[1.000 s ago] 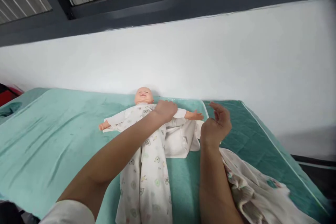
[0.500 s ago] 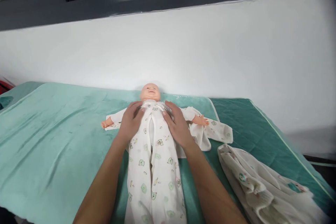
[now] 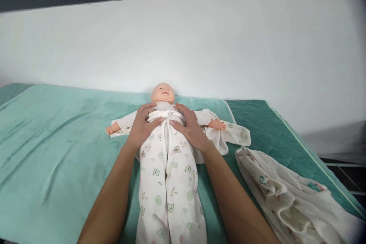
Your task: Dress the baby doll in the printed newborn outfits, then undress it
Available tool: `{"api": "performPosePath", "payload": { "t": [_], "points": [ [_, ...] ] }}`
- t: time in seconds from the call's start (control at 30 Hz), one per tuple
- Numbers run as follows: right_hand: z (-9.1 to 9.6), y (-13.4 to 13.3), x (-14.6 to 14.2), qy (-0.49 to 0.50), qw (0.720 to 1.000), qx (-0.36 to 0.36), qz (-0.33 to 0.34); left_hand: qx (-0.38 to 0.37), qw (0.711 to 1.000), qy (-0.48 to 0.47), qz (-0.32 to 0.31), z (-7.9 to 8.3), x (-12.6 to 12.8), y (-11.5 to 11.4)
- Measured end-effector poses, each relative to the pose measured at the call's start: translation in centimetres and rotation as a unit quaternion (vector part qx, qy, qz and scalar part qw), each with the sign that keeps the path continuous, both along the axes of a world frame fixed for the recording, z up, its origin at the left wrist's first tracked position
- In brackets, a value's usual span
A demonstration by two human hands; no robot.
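Observation:
A baby doll point(image 3: 162, 93) lies on its back, head toward the wall and arms spread, in a white long-sleeved top. White printed baby pants point(image 3: 168, 167) cover its front from the chest down; a slit shows between the legs. The doll's own legs are hidden. My left hand point(image 3: 144, 124) grips the waistband's left side, thumb on the front. On the opposite side my right hand point(image 3: 190, 124) grips it likewise, thumb pointing inward. Beneath the doll's arm, a printed baby shirt point(image 3: 236, 133) spreads to the right.
A folded pile of cream baby clothing point(image 3: 286, 194) lies at the right front. Light green cloth point(image 3: 71, 152) covers the bed, over a darker quilted cover point(image 3: 251, 118). Behind the doll's head rises a white wall point(image 3: 183, 45).
The waistband has come down from near the doll's neck, so the white chest shows. My thumbs have moved inward. The camera view has tipped downward.

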State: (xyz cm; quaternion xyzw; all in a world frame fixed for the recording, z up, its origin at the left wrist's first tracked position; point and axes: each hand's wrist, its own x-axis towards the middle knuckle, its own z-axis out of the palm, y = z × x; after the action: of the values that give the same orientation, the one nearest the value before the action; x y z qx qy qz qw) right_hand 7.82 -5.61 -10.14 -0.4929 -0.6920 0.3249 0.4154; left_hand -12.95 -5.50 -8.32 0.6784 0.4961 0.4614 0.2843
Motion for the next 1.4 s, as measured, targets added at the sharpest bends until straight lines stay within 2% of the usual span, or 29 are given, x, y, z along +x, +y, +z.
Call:
{"api": "performPosePath", "payload": {
  "t": [0.13,0.23,0.3,0.47,0.6,0.73,0.83,0.93,1.03,1.13,1.23,1.33,1.4],
  "points": [
    [0.6,-0.6,-0.4,-0.01,0.998,0.054,0.007,0.122,0.992,0.03,-0.02,-0.3,0.2,-0.1],
    [0.9,-0.9,-0.8,-0.01,0.995,0.102,0.009,0.205,0.975,0.081,-0.004,-0.5,0.4,-0.1],
    [1.1,-1.1,-1.0,-0.013,0.992,0.127,0.011,0.231,0.967,0.107,0.007,-0.4,0.5,-0.2],
    [1.3,-1.5,-1.2,-0.027,0.989,0.146,-0.017,0.196,0.968,0.155,0.016,-0.2,0.6,-0.6],
    [1.5,-2.2,-0.7,-0.025,0.99,0.134,-0.031,0.19,0.964,0.182,0.03,-0.8,0.1,-0.3],
    [1.3,-3.1,0.5,0.044,0.991,0.13,-0.001,0.191,0.962,0.189,0.046,-1.6,-0.7,0.3],
    [0.4,-3.9,1.4,0.123,0.984,0.129,-0.023,0.19,0.962,0.186,0.06,-2.1,-1.2,0.6],
    [-0.9,-4.9,2.2,0.18,0.976,0.094,-0.079,0.189,0.96,0.19,0.08,-2.6,-1.3,0.8],
    [-2.0,-6.3,2.7,0.188,0.976,0.031,-0.109,0.184,0.962,0.186,0.084,-2.9,-1.2,1.0],
    [-2.4,-7.6,2.8,0.129,0.989,-0.034,-0.058,0.17,0.97,0.156,0.07,-2.8,-1.0,1.0],
    [-2.5,-8.0,2.8,0.081,0.993,-0.084,-0.004,0.124,0.987,0.095,0.034,-2.0,-0.8,0.8],
    [-2.9,-7.7,2.6,0.083,0.992,-0.094,-0.019,0.08,0.995,0.056,0.008,-1.1,-0.7,0.0],
    [-3.2,-7.4,2.6,0.083,0.992,-0.086,-0.048,0.081,0.995,0.053,0.011,-0.7,-0.9,-1.3]
  ]
}}
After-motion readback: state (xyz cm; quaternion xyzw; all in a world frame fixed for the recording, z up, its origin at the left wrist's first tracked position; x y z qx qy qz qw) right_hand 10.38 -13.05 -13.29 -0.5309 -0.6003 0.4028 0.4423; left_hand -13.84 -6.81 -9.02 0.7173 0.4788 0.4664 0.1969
